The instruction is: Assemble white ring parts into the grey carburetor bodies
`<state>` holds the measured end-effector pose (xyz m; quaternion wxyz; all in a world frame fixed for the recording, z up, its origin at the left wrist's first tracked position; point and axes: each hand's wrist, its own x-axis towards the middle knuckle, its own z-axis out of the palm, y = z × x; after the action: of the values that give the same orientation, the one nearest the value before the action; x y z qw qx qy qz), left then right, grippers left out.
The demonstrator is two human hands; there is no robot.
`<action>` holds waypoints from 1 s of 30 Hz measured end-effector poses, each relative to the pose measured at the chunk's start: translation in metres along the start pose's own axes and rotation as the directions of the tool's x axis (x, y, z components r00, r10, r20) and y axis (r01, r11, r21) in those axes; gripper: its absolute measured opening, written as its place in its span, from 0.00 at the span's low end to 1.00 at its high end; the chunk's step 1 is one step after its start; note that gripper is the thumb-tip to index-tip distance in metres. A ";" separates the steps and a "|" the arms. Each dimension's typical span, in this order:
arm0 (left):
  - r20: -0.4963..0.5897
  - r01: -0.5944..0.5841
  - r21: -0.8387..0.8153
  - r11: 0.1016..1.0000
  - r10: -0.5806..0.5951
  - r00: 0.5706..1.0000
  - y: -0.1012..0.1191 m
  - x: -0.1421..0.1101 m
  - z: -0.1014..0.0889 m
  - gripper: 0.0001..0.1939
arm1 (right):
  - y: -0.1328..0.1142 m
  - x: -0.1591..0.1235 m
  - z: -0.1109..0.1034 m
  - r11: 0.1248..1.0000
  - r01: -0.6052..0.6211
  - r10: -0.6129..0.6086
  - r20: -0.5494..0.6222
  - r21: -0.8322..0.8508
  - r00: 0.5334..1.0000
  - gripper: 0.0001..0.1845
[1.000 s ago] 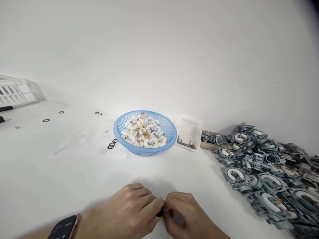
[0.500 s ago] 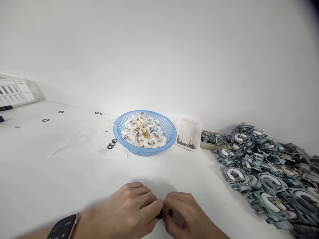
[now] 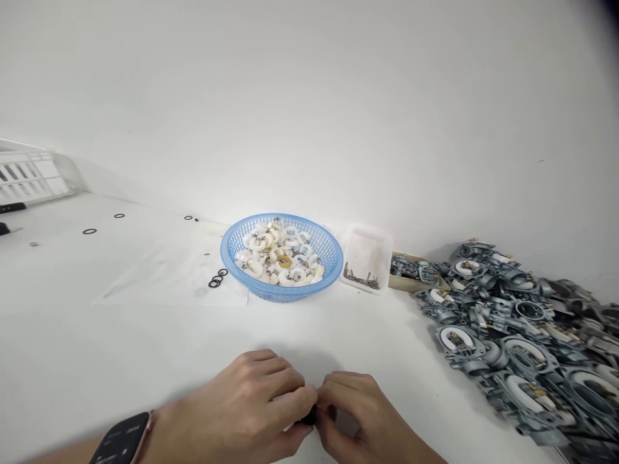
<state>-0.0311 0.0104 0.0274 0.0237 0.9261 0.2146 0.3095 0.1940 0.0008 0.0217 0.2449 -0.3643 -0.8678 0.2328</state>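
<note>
My left hand (image 3: 251, 406) and my right hand (image 3: 360, 412) meet at the bottom centre of the white table (image 3: 97, 348), fingers curled and pinched together. Between the fingertips sits a small dark part (image 3: 309, 417), mostly hidden, so I cannot make out what it is. A dark watch (image 3: 120, 438) is on my left wrist. Both hands lie well in front of the blue basket (image 3: 232, 248).
The blue basket holds several white ring-shaped parts. Right of it stand a clear tray with small metal pins (image 3: 362, 278) and a cardboard box (image 3: 406, 267). A heap of grey metal castings (image 3: 512, 335) fills the right side. Black O-rings (image 3: 216, 279) lie left of the basket; a white crate (image 3: 29, 177) sits far left.
Both hands have stayed pinched on the small dark part, shifting only slightly. The view has tipped a little.
</note>
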 end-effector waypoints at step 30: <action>0.030 0.016 0.008 1.000 -0.017 0.999 0.001 -0.001 0.001 0.06 | 0.000 -0.001 0.002 1.000 0.021 -0.021 -0.007 0.013 1.000 0.09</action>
<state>-0.0308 0.0093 0.0266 0.0258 0.9289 0.2231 0.2944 0.1935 0.0000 0.0201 0.2527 -0.3543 -0.8692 0.2345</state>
